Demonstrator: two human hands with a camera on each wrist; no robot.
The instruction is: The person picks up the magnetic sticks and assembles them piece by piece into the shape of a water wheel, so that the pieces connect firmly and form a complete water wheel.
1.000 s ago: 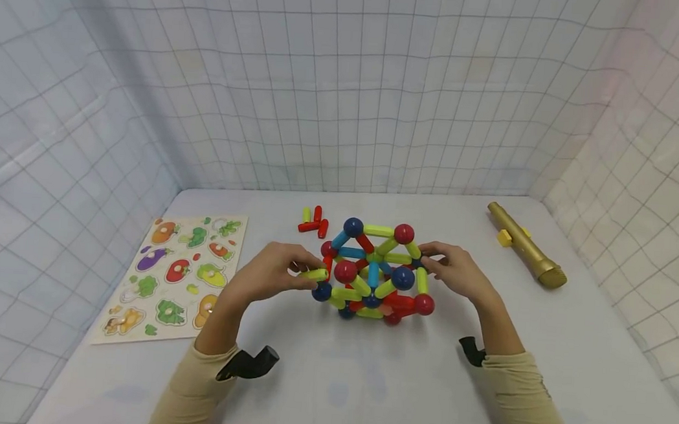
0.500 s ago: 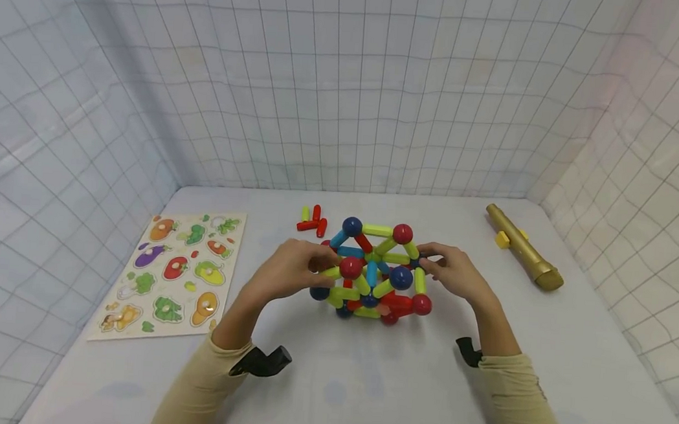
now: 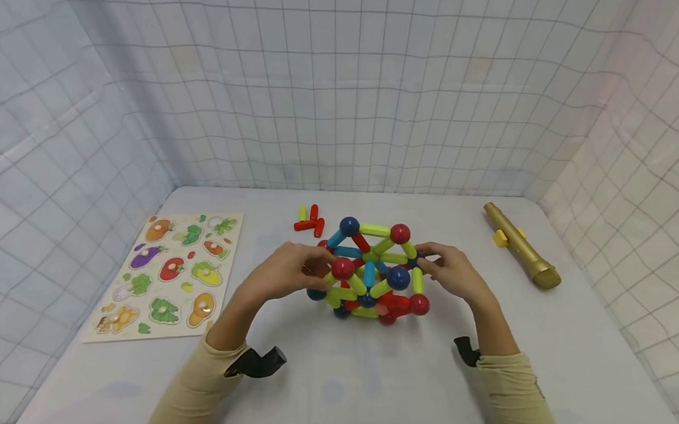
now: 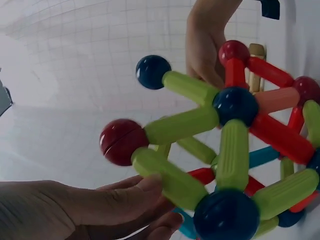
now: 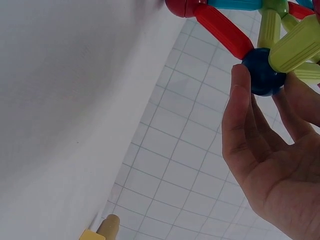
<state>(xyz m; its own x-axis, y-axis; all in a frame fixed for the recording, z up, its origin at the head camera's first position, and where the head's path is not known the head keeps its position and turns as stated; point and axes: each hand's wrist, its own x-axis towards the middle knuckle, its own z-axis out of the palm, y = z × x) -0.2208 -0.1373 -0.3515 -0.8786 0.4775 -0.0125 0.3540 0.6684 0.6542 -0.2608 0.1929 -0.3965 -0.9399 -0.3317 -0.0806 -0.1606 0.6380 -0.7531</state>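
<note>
A framework of coloured rods and balls [image 3: 369, 273] stands on the table between both hands. My left hand [image 3: 286, 272] pinches a yellow-green rod [image 4: 170, 179] on its left side. In the left wrist view that rod runs from a red ball [image 4: 123, 142] to a dark blue ball [image 4: 226, 216], with my thumb lying along it. On the opposite side my right hand [image 3: 453, 269] holds a dark blue ball [image 5: 264, 71] between thumb and fingers. Red and yellow-green rods meet at this ball. The fingertips of the left hand are partly hidden behind the rod.
Several loose red and yellow-green rods [image 3: 310, 222] lie behind the framework. A board with vegetable pictures [image 3: 163, 279] lies at the left. At the right rests a gold tube [image 3: 521, 246] with yellow blocks. Grid-patterned sheets [image 3: 346, 96] enclose the table's back and sides.
My left hand has moved right and brought the yellow-green rod from beside the framework to the red and blue balls. The right hand keeps its hold on the blue ball.
</note>
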